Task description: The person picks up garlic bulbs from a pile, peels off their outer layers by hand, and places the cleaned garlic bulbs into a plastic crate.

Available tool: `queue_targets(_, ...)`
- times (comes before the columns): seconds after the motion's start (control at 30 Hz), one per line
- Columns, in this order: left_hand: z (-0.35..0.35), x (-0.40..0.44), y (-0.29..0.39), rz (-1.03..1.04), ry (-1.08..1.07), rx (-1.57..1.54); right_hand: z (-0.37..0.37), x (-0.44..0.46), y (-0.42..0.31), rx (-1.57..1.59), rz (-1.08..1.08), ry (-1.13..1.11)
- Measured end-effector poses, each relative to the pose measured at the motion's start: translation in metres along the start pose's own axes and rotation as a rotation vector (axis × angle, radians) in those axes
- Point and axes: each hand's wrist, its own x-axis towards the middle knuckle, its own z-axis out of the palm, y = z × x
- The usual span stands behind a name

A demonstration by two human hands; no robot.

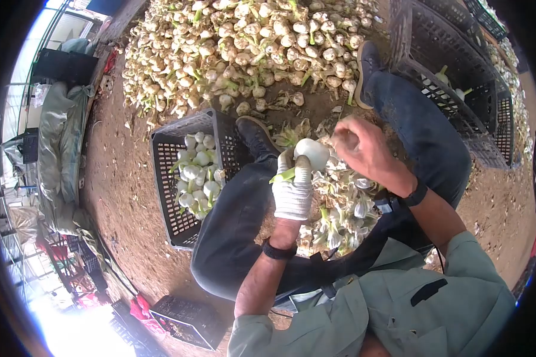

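My left hand (294, 187), in a white glove with dirty fingertips, grips a peeled white garlic bulb (312, 154); its green stem sticks out at the left of the palm. Just right of the bulb, my bare right hand (363, 147) has its fingers curled together, and whatever they may hold is hidden. Loose garlic skins (335, 229) lie on the ground between my legs, below both hands. A black crate (171, 172) to the left of my legs holds several cleaned white bulbs (199, 172) with short green stems.
Beyond my feet rises a large heap of unpeeled garlic (250, 47). Black crates (452, 65) stand at the upper right, with a few bulbs inside. Another dark crate (190, 321) is at the lower left. Rolled plastic sheeting (59, 154) lies along the left side.
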Motion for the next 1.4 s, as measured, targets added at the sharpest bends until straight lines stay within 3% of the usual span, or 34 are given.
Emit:
queue_targets(0.17,0.001,0.001,-0.002,0.025,-0.010,0.103,0.010,-0.010,-0.003,-0.087,-0.160,-0.149)
queue_targets(0.4,0.002,0.000,-0.006,0.087,0.013,0.220,0.013,-0.013,0.008,-0.113,-0.161,-0.193)
queue_targets(0.6,0.000,-0.004,-0.004,0.095,-0.174,-0.043,0.004,-0.002,0.048,-0.120,-0.057,-0.045)
queue_targets(0.67,-0.007,-0.003,0.007,-0.045,-0.251,-0.276,0.002,0.002,0.042,-0.036,0.281,-0.174)
queue_targets(0.7,-0.007,-0.002,0.008,-0.025,-0.215,-0.324,0.001,0.004,0.036,-0.035,0.273,-0.172)
queue_targets(0.77,-0.009,0.001,0.010,-0.017,-0.191,-0.319,-0.003,0.008,0.005,0.458,0.499,-0.123)
queue_targets(0.87,-0.009,0.004,0.008,0.044,-0.159,-0.278,0.010,-0.006,0.001,0.515,0.296,-0.242)
queue_targets(0.9,-0.007,0.005,0.006,-0.049,-0.131,-0.378,0.012,-0.009,-0.001,0.291,0.092,-0.181)
queue_targets(0.93,-0.005,0.006,0.005,-0.144,-0.103,-0.478,0.012,-0.011,-0.006,0.291,0.094,-0.178)
queue_targets(1.0,-0.002,0.007,-0.004,-0.212,-0.090,-0.527,0.009,-0.012,-0.022,0.175,-0.212,-0.090)
queue_targets(1.07,-0.002,0.004,-0.003,-0.276,-0.075,-0.548,0.014,-0.011,-0.020,0.205,-0.169,-0.069)
queue_targets(1.1,-0.001,0.003,-0.001,-0.233,-0.035,-0.487,0.022,-0.009,-0.002,0.116,-0.032,-0.035)
queue_targets(1.13,0.000,0.009,-0.017,-0.269,0.092,-0.666,0.027,-0.008,0.016,0.024,0.106,0.001)
queue_targets(1.17,-0.004,0.008,-0.010,-0.225,0.062,-0.784,0.027,-0.004,0.033,-0.084,0.287,-0.104)
queue_targets(1.2,-0.012,0.006,-0.001,-0.180,0.029,-0.900,0.025,-0.010,0.044,-0.091,0.286,-0.089)
queue_targets(1.27,-0.027,0.004,0.007,-0.128,-0.160,-0.996,0.026,-0.030,0.058,-0.245,0.217,-0.400)
queue_targets(1.3,-0.028,0.005,0.005,-0.133,-0.087,-1.002,0.032,-0.048,0.063,-0.292,0.056,-0.349)
queue_targets(1.37,-0.020,0.000,0.015,-0.091,0.068,-0.880,0.032,-0.041,0.049,-0.270,0.028,-0.382)
queue_targets(1.4,-0.022,0.003,0.009,-0.107,0.046,-0.912,0.028,-0.039,0.043,-0.251,0.023,-0.403)
